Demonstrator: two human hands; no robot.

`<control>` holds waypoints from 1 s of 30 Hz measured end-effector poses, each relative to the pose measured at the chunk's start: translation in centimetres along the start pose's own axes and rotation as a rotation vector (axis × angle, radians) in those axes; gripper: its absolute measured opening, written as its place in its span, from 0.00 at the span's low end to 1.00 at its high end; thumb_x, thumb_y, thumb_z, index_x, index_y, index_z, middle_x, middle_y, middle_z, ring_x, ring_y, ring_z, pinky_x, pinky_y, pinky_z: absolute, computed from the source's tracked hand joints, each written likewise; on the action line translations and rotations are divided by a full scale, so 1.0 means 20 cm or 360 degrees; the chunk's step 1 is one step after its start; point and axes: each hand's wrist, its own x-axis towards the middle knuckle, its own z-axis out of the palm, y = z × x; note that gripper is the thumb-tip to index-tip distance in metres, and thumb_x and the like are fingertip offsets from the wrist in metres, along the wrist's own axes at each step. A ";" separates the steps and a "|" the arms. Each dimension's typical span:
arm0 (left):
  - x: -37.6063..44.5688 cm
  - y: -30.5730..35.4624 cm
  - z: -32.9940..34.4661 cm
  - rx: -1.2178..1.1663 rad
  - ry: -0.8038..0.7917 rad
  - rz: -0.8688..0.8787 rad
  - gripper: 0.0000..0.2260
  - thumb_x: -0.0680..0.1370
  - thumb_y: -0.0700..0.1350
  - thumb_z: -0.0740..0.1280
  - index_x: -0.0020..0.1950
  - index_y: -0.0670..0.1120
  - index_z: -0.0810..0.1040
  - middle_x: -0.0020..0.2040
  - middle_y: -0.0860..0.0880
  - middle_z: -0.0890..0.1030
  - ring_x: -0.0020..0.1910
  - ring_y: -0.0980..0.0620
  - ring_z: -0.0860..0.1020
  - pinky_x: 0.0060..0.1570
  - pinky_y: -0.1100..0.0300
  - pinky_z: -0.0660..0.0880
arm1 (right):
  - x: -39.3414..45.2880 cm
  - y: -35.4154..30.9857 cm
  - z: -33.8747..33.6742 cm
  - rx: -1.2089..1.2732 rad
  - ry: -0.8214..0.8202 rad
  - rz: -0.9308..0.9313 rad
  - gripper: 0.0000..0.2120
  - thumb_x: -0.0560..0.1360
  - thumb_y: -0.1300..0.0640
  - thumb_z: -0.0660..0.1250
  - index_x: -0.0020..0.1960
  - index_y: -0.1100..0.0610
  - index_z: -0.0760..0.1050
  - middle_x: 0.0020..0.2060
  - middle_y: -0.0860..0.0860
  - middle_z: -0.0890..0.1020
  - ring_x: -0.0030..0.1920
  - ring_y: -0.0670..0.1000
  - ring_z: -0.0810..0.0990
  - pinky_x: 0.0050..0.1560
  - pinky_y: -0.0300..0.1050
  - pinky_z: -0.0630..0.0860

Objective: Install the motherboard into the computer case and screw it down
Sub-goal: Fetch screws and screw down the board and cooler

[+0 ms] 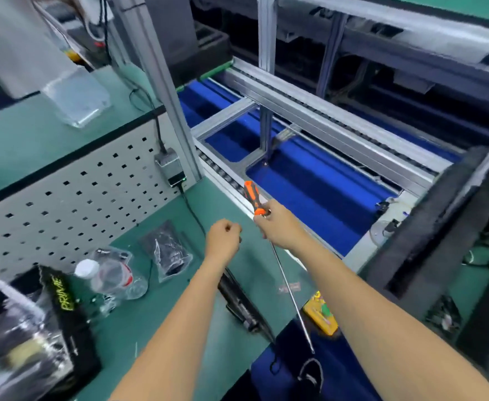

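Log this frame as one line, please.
right hand: grips screwdriver, shaft toward body | left hand: fisted, contents unclear | black box: on bench, left

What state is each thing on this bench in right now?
Screwdriver: held in the right hand, orange handle up, shaft pointing down toward the person.
Left hand: fist curled, nothing visible in it.
Water bottle: lying on its side, capped.
Black bag: lying flat.

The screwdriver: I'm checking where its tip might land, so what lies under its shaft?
The right hand grips the screwdriver just below its orange handle. Under the steel shaft lie the green mat, then a yellow pack beside it; the tip hangs over blue cloth. The forearm hides whatever lies to its right.
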 end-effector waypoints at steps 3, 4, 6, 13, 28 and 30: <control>0.11 -0.16 -0.18 0.0233 0.0064 -0.0013 0.09 0.75 0.42 0.62 0.34 0.46 0.73 0.35 0.46 0.78 0.38 0.45 0.75 0.38 0.57 0.69 | 0.09 0.01 0.22 -0.0078 -0.0018 0.0083 0.12 0.78 0.57 0.60 0.60 0.59 0.71 0.43 0.61 0.81 0.43 0.59 0.79 0.44 0.50 0.74; 0.14 -0.21 -0.24 0.0327 0.0083 -0.0029 0.10 0.75 0.43 0.62 0.32 0.47 0.71 0.33 0.48 0.76 0.36 0.45 0.73 0.35 0.57 0.67 | 0.12 0.01 0.28 -0.0081 -0.0029 0.0105 0.12 0.79 0.57 0.60 0.61 0.59 0.71 0.42 0.61 0.81 0.43 0.59 0.79 0.45 0.51 0.74; 0.19 -0.30 -0.34 0.0544 0.0066 -0.0076 0.12 0.71 0.44 0.62 0.28 0.47 0.67 0.28 0.48 0.70 0.32 0.46 0.68 0.31 0.58 0.63 | 0.17 0.02 0.39 -0.0088 -0.0021 0.0155 0.12 0.79 0.56 0.61 0.62 0.59 0.70 0.41 0.60 0.81 0.44 0.60 0.80 0.47 0.52 0.75; 0.10 -0.61 -0.46 0.1027 0.0073 -0.0158 0.10 0.70 0.39 0.62 0.47 0.42 0.80 0.45 0.42 0.81 0.46 0.40 0.79 0.44 0.53 0.75 | 0.23 0.06 0.66 -0.0071 -0.0081 0.0304 0.14 0.80 0.58 0.60 0.64 0.60 0.69 0.39 0.58 0.78 0.35 0.54 0.75 0.38 0.45 0.72; 0.14 -0.74 -0.39 0.1350 0.0136 0.0256 0.32 0.68 0.24 0.60 0.72 0.37 0.64 0.66 0.40 0.67 0.65 0.41 0.64 0.61 0.51 0.69 | 0.19 0.10 0.61 -0.0111 -0.0121 0.0313 0.16 0.79 0.57 0.61 0.66 0.59 0.70 0.38 0.58 0.77 0.33 0.54 0.72 0.34 0.43 0.69; 0.15 -0.73 -0.39 0.1374 0.0158 0.0228 0.31 0.69 0.24 0.60 0.72 0.38 0.64 0.66 0.40 0.67 0.65 0.41 0.64 0.60 0.51 0.70 | 0.19 0.11 0.59 -0.0104 -0.0126 0.0325 0.16 0.79 0.57 0.61 0.66 0.60 0.70 0.38 0.58 0.77 0.34 0.54 0.72 0.36 0.44 0.69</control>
